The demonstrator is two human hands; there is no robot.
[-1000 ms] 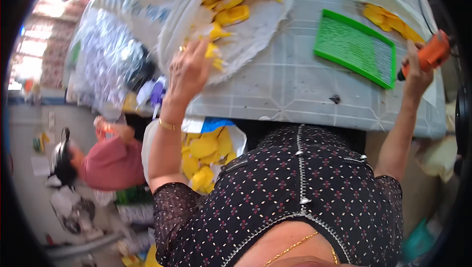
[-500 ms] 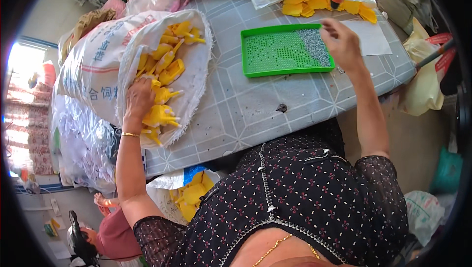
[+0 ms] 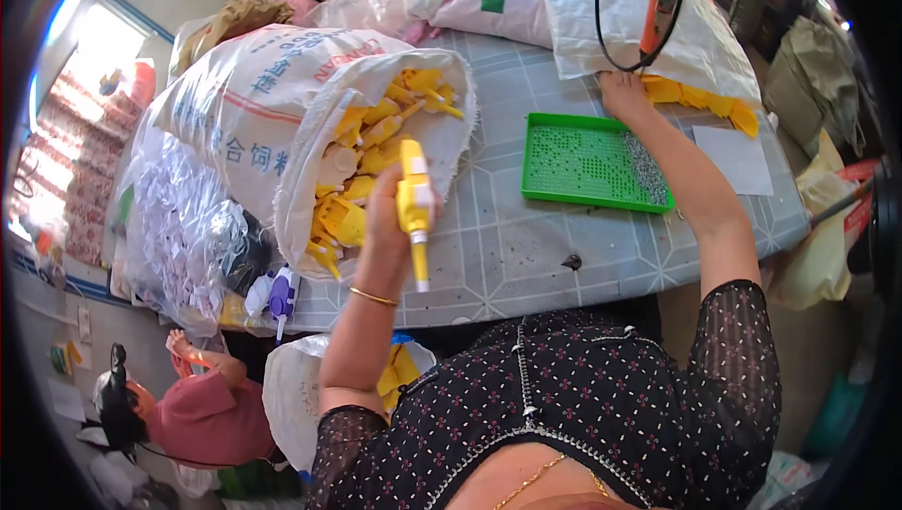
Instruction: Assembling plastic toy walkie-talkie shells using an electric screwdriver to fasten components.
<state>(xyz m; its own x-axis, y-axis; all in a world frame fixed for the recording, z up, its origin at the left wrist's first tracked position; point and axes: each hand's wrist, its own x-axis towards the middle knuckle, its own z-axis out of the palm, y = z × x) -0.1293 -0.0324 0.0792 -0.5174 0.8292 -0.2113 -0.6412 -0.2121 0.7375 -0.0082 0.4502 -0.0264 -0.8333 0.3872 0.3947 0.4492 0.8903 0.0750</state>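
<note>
My left hand [image 3: 383,219] is closed around a yellow plastic toy-like part [image 3: 413,195] with a long pale-tipped nozzle pointing toward me. It is held up in front of a white woven sack [image 3: 254,106], whose open mouth shows several similar yellow parts [image 3: 381,125]. My right hand [image 3: 625,97] reaches forward to flat yellow pieces [image 3: 700,101] lying at the edge of another white bag [image 3: 573,12]. Its fingertips are hidden, so a grip cannot be made out. Below that forearm is a green tray [image 3: 599,200] with small metal screws [image 3: 646,172] along its right side.
An orange electric screwdriver [image 3: 661,7] with a looped black cord hangs above my right hand. White paper [image 3: 738,161] lies right of the tray. A small dark object [image 3: 571,262] and a purple-and-white part [image 3: 281,294] are on the table. Other people [image 3: 211,416] sit nearby.
My left hand has come out of the sack, lifting a yellow part. My right hand has moved from above the tray to the flat yellow pieces. The view has shifted.
</note>
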